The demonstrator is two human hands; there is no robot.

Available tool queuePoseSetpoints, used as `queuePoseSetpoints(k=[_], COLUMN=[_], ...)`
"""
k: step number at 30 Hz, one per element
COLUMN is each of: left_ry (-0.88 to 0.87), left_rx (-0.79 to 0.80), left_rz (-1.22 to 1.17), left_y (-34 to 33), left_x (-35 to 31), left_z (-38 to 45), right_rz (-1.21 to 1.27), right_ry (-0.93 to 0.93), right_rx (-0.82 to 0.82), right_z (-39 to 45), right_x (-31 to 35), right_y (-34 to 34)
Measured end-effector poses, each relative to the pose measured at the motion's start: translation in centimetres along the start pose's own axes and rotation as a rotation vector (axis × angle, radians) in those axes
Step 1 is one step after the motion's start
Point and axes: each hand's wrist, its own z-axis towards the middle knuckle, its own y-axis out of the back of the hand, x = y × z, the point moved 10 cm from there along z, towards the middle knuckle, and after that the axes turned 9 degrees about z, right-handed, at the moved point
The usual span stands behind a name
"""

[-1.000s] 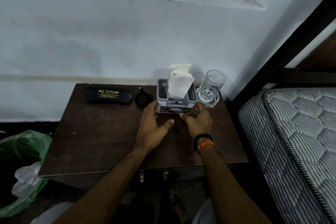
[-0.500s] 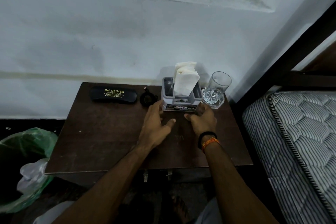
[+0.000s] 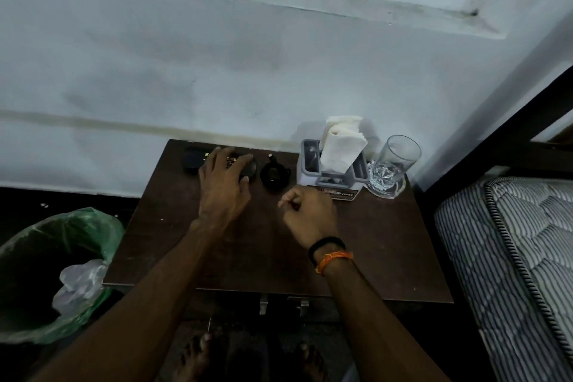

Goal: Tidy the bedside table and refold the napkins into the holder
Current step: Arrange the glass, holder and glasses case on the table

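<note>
A grey napkin holder (image 3: 310, 161) stands at the back right of the dark wooden bedside table (image 3: 372, 242), with white folded napkins (image 3: 339, 146) sticking up out of it. My left hand (image 3: 224, 184) lies with spread fingers on top of a black spectacle case (image 3: 190, 160) at the back left; whether it grips the case is unclear. My right hand (image 3: 310, 214) hovers as a loose fist just in front of the holder, holding nothing visible. A small black round object (image 3: 274, 175) with a cord lies between case and holder.
A clear drinking glass (image 3: 392, 166) stands right of the holder by the wall. A bin lined with a green bag (image 3: 59, 257) stands left of the table. A striped mattress (image 3: 511, 257) and dark bed frame lie to the right. My bare feet show below the table edge.
Both hands let go of the napkin holder, which now stands further back. My left hand moved left onto the spectacle case. My right hand drew back and curled into a fist.
</note>
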Motion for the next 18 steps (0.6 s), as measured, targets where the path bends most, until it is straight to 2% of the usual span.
queuePoseSetpoints(k=[4,9,18], left_ry=[-0.057,-0.147,-0.123], left_rx=[0.115,0.206,0.281], left_rz=[0.131,0.236,0.26], left_y=[-1.8,-3.1,-4.0], left_x=[0.9,1.0,1.4], left_z=[0.8,1.1,1.2], right_rz=[-0.106,-0.209,-0.263], right_ry=[0.108,0.139,0.137], right_rx=[0.059,0.089,0.147], right_z=[0.5,1.3,2.8], right_x=[2.0,2.2,1.0], right_y=[-2.0,-3.7,-5.4])
